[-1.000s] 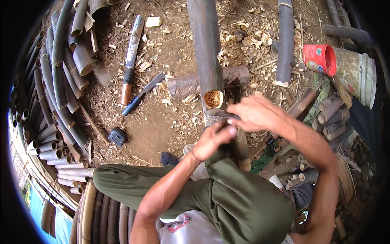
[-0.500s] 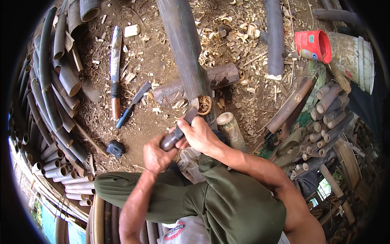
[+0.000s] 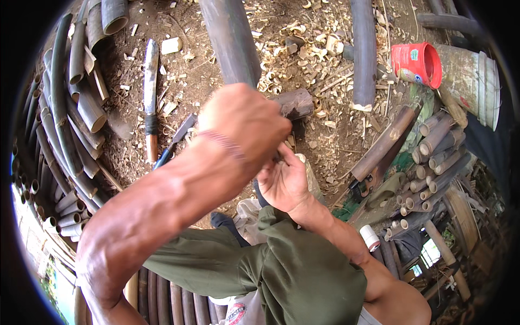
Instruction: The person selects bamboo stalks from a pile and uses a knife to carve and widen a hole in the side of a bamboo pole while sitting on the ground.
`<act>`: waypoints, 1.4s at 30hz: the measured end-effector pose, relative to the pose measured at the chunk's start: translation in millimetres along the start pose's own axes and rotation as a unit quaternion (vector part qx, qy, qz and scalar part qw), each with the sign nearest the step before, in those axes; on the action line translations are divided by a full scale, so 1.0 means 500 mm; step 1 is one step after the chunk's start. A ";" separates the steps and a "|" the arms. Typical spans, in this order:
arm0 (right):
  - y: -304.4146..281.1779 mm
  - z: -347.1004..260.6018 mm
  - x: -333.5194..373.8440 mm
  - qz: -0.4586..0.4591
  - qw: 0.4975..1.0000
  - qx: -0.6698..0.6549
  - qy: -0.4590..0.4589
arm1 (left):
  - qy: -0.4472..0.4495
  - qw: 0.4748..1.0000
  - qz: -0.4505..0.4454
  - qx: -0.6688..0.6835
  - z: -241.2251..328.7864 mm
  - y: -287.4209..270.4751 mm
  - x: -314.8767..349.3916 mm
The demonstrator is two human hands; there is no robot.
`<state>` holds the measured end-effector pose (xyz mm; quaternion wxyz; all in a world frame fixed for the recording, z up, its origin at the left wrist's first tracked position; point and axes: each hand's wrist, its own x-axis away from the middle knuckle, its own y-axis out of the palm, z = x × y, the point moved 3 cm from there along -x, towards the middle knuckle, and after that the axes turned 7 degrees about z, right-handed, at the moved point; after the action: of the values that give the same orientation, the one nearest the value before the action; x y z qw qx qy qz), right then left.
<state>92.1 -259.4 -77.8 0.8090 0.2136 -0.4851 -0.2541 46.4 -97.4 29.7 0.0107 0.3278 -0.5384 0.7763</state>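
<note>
Since the earlier frame, the left hand (image 3: pixel 244 119) has swung up over the thick bamboo pole (image 3: pixel 230 43), covering its hollow end from my view. It curls into a blurred fist; I can't tell what it grips. Just below, the right hand (image 3: pixel 284 181) turns its palm up, fingers half bent by a small dark shape (image 3: pixel 278 157) I can't identify. The smooth greyish pole stretches beyond, near a rough brown log (image 3: pixel 295 104); curled pale shavings (image 3: pixel 325 46) litter the dirt (image 3: pixel 120 125), and a glossy red tub (image 3: pixel 409 62) lies tipped farther right.
</note>
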 end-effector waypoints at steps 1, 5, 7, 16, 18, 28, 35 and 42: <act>0.002 -0.001 0.002 0.000 1.000 -0.001 0.009 | 0.022 0.999 0.025 -0.006 0.008 0.003 -0.010; -0.024 0.028 0.001 0.020 0.996 0.051 0.064 | -0.020 1.000 -0.014 0.015 -0.011 0.018 0.070; -0.048 0.033 -0.001 0.046 0.993 0.097 0.050 | -0.005 0.997 -0.045 0.060 -0.064 0.091 0.084; -0.048 0.032 0.038 0.271 0.808 0.522 0.025 | -0.218 0.831 0.002 0.511 0.038 0.435 0.246; -0.054 0.019 0.047 0.275 0.752 0.598 -0.033 | -0.290 0.753 0.020 0.591 0.131 0.473 0.243; -0.026 -0.040 0.035 0.297 0.445 0.815 -0.224 | -0.402 0.561 0.130 0.712 0.341 0.416 0.123; -0.104 0.009 0.033 0.211 0.842 0.488 -0.096 | -0.202 0.939 0.057 0.271 0.137 0.367 0.224; -0.092 0.037 0.020 0.139 0.922 0.357 0.057 | -0.032 0.967 -0.072 0.241 -0.017 0.276 0.212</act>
<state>70.3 -303.3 -90.0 0.7325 0.4324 -0.5219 0.0639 -91.9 -183.8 -31.3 -0.0297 0.3832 -0.3104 0.8694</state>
